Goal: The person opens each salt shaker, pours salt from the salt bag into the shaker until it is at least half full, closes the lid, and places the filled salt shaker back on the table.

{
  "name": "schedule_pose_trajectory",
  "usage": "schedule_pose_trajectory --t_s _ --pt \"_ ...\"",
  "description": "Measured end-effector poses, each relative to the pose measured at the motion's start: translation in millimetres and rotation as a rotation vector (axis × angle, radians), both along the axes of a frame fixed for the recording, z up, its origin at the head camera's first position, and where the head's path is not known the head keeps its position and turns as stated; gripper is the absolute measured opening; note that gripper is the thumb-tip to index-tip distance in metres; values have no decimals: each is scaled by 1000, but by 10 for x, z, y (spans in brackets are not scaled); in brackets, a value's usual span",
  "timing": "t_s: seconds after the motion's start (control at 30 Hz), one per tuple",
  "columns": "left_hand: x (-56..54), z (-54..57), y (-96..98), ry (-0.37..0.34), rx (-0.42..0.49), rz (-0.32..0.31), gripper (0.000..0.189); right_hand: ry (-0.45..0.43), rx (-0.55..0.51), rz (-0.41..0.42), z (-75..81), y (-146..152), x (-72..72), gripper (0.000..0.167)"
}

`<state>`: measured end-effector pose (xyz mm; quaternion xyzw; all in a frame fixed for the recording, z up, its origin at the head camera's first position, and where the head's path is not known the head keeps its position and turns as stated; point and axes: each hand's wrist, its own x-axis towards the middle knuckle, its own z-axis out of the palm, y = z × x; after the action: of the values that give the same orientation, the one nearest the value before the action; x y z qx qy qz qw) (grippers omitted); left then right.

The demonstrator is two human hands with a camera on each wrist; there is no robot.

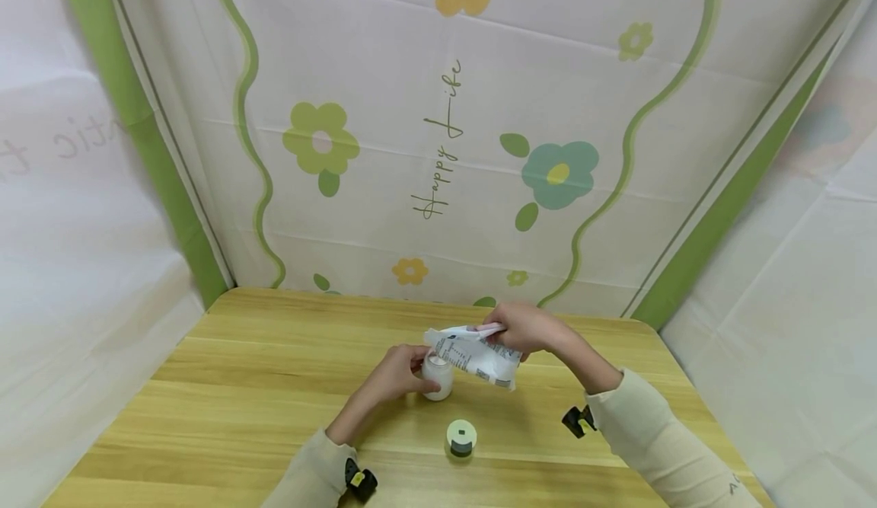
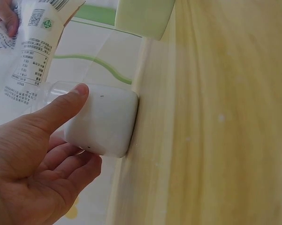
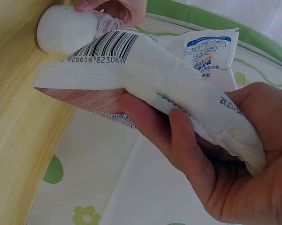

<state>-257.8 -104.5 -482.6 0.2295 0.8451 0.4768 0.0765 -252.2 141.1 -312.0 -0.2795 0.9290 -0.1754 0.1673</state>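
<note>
A small clear jar (image 1: 437, 377) full of white contents stands on the wooden table. My left hand (image 1: 399, 373) grips it around the side, thumb and fingers on opposite sides in the left wrist view (image 2: 101, 119). In my right hand (image 1: 524, 329) is a white printed salt bag (image 1: 479, 357), tilted with one corner at the jar's mouth. The right wrist view shows fingers curled under the bag (image 3: 150, 75), near its barcode. Whether salt is flowing from the bag cannot be seen. A pale green lid (image 1: 461, 436) sits apart on the table, nearer me than the jar.
The wooden table (image 1: 274, 363) reaches back to a white curtain (image 1: 384, 211) printed with flowers. More white curtain (image 1: 808, 302) hangs along the right side and the left. Both wrists carry small black cameras.
</note>
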Motion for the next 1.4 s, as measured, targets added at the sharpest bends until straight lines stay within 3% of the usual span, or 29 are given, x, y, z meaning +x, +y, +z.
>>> schedule_pose_trajectory --t_s 0.47,0.7,1.1,1.4 --pt "0 -18 12 11 -12 12 48 -35 -72 -2 -108 96 -26 14" --pt "11 -8 16 49 -21 -3 58 -25 -160 -42 -246 192 -4 14" --pt "-3 35 -27 55 -16 -62 68 -58 -433 -41 -657 423 -17 13" --pt "18 38 -26 51 -31 -48 70 -230 -650 -94 -1038 571 -39 16"
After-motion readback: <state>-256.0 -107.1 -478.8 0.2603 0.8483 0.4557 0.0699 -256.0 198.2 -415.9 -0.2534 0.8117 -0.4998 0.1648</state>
